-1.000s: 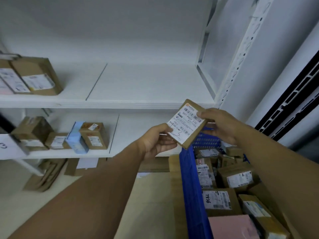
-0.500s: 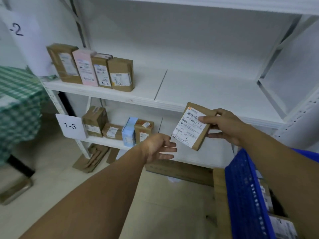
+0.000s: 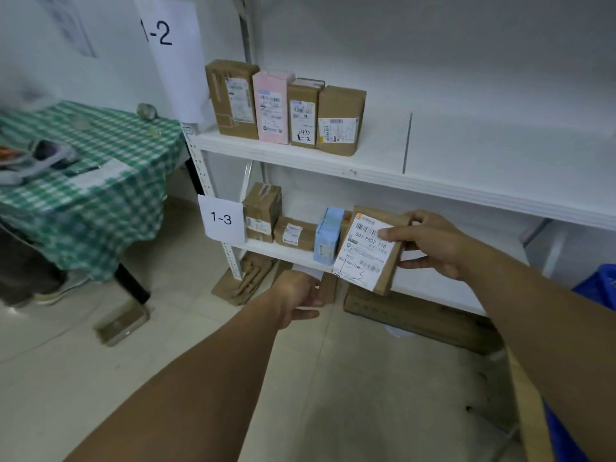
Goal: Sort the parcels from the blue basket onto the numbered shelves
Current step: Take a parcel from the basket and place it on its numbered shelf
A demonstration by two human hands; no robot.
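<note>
Finding: my right hand (image 3: 433, 245) pinches the parcel (image 3: 370, 251) by its right edge, thumb across the label and fingers behind. My left hand (image 3: 296, 295) hangs lower with its fingers loosely spread and grips nothing. The parcel is in the air, tilted, in front of the lower shelf (image 3: 266, 253) tagged by the 1-3 sign (image 3: 221, 219). It is just right of the light blue carton (image 3: 328, 236) and not yet set down. The blue basket (image 3: 600, 288) is at my far right.

Recommendation: check the handwritten mark against the sign first. Then bring the parcel upright and slide it in beside the carton, label facing out. The left hand could steady the carton, which looks likely to tip if nudged.

Condition of item: a flat brown cardboard box. A white shipping label covers most of its face, with barcodes, the print "507-P802 T70" and a pen scrawl near the bottom. No damage is visible.
</note>
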